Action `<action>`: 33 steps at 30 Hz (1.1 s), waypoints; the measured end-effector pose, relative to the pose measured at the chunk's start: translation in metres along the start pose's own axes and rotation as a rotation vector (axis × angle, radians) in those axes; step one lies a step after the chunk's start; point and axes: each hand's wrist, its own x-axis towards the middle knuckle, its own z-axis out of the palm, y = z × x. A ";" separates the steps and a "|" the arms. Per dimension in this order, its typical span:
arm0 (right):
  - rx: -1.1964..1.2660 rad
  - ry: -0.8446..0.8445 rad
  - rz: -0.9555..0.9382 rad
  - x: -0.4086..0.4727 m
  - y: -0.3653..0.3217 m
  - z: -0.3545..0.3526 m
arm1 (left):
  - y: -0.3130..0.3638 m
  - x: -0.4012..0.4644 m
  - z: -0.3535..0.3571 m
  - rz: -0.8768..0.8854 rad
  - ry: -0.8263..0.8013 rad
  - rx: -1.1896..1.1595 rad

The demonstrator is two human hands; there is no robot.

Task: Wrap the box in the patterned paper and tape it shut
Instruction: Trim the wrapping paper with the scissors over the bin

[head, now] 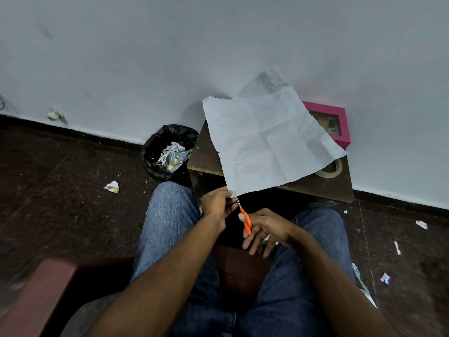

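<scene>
A creased sheet of wrapping paper (264, 135) shows its plain pale back and stands up over a small dark table (323, 184). My left hand (217, 203) pinches the sheet's lower corner. My right hand (264, 229) holds orange-handled scissors (244, 216), whose thin blades point up to the paper's bottom edge beside my left fingers. A pink box (337, 122) with a window in its lid sits at the table's back right against the wall, partly hidden by the sheet. A roll of clear tape (331, 170) lies on the table, half covered by the paper.
A black-lined bin (158, 152) with paper scraps stands on the floor left of the table. Torn scraps (112, 186) litter the dark floor on both sides. My knees in jeans sit under my arms, on a brown seat (48, 288). A pale wall rises just behind the table.
</scene>
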 end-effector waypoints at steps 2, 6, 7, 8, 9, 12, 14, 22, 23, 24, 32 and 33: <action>-0.008 0.002 0.005 -0.001 -0.001 0.001 | 0.001 0.000 0.001 0.002 0.002 -0.005; -0.033 0.002 0.007 -0.002 -0.004 0.000 | 0.003 0.001 0.002 0.005 0.013 -0.021; -0.036 0.009 0.009 -0.002 -0.004 0.000 | 0.003 0.001 0.001 0.002 0.017 -0.022; -0.039 0.019 0.009 -0.002 -0.004 0.000 | 0.003 0.001 0.001 0.000 0.018 -0.023; -0.040 0.029 0.010 -0.002 -0.004 0.000 | 0.003 0.001 0.000 -0.003 0.016 -0.023; -0.050 0.041 0.017 0.000 -0.003 0.001 | 0.003 0.002 -0.001 -0.006 0.005 -0.021; -0.052 0.042 0.016 0.002 -0.002 0.002 | 0.003 0.002 -0.002 -0.006 0.001 -0.013; -0.048 0.045 0.007 0.005 -0.002 0.002 | 0.003 0.000 -0.005 0.008 -0.005 0.017; -0.047 0.046 0.007 0.006 -0.002 0.002 | 0.003 0.000 -0.005 0.014 -0.006 0.025; -0.045 0.048 0.007 0.006 -0.001 0.002 | 0.002 0.000 -0.005 0.018 -0.005 0.032; -0.030 0.043 -0.004 0.009 -0.002 0.000 | 0.000 -0.002 -0.003 0.022 -0.012 0.061; -0.027 0.043 -0.004 0.009 -0.002 0.000 | 0.000 -0.001 -0.004 0.024 -0.011 0.062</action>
